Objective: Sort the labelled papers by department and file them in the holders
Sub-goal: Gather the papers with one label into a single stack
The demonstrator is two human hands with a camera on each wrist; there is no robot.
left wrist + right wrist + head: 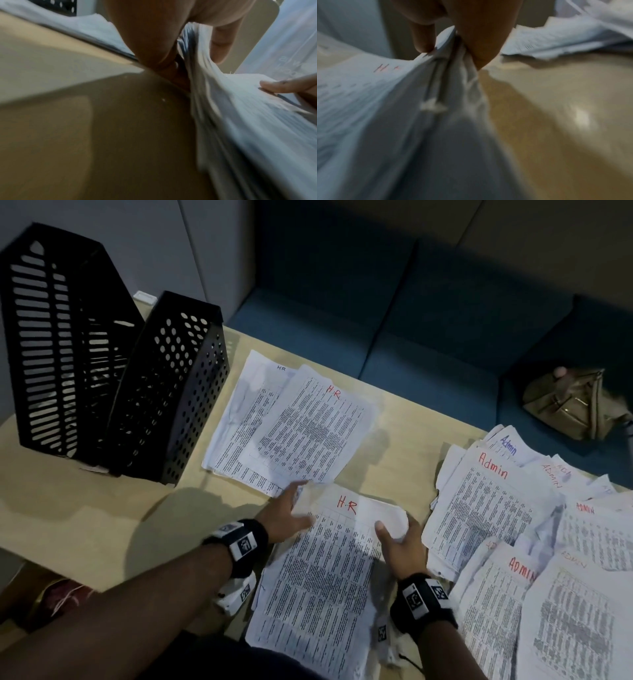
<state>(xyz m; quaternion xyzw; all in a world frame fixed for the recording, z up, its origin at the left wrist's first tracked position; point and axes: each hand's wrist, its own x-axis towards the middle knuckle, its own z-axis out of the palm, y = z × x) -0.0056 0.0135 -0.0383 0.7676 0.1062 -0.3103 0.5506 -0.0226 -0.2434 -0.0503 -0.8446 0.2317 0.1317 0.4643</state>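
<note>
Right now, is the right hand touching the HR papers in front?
Touching. The right wrist view shows the right hand pinching the HR papers at their edge, thumb on top.

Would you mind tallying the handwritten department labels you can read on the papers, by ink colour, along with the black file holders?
Red HR labels: 2 (far stack, held stack)
Dark HR labels: 1
Red Admin labels clearly legible: 3 ()
Blue Admin labels: 1
Black file holders: 2 (slotted, perforated)
Total: 9; fainter labels are left out.
</note>
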